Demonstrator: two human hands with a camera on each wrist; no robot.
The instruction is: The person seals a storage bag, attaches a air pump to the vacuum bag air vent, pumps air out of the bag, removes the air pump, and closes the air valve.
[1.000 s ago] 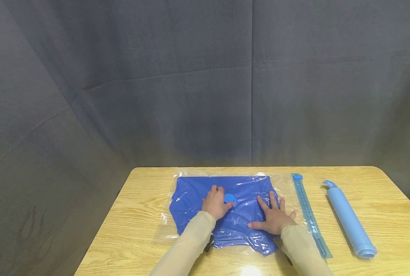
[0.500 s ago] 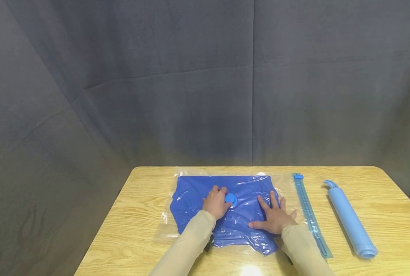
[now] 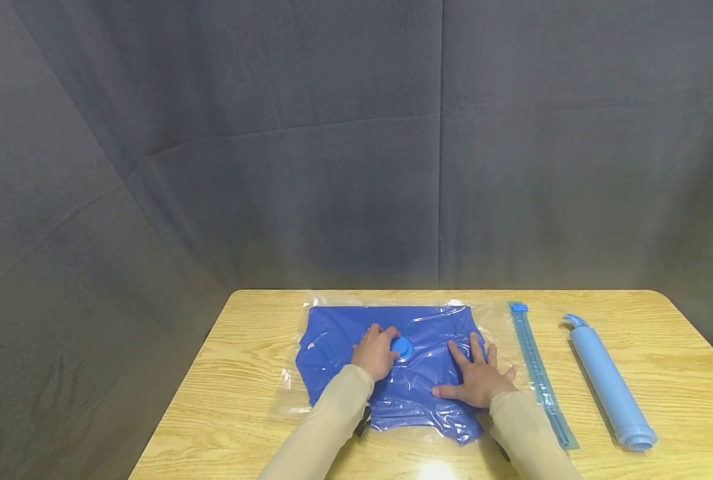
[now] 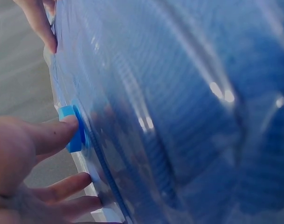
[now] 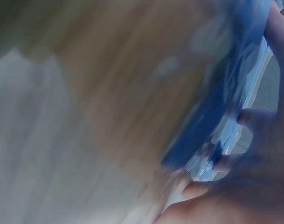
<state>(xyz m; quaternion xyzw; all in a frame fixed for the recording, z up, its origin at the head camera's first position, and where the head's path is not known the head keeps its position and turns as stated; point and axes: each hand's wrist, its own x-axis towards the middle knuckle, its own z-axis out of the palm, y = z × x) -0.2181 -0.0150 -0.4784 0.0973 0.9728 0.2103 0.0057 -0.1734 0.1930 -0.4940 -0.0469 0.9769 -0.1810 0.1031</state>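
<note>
A clear vacuum storage bag (image 3: 440, 373) lies flat on the table with folded blue cloth (image 3: 344, 320) inside it. Near its middle sits a round, light-blue valve cap (image 3: 401, 346). My left hand (image 3: 376, 353) has thumb and fingers curled at the cap's left side, and in the left wrist view the thumb (image 4: 58, 133) presses on the cap's edge. Other fingertips of that hand touch the plastic film. My right hand (image 3: 478, 380) rests on the bag's right part with fingers spread. In the right wrist view its fingers reach across the wrinkled film.
Along the bag's right end runs a blue zip seal (image 3: 539, 380) with a slider clip (image 3: 519, 307) at its far end. Farther right, a light-blue hand pump (image 3: 611, 387) lies on the wooden table (image 3: 224, 387). A grey curtain (image 3: 332, 167) hangs behind.
My left thumb has shifted slightly left along the cap's near edge, and more of the cap shows. The right hand has stayed in place on the bag.
</note>
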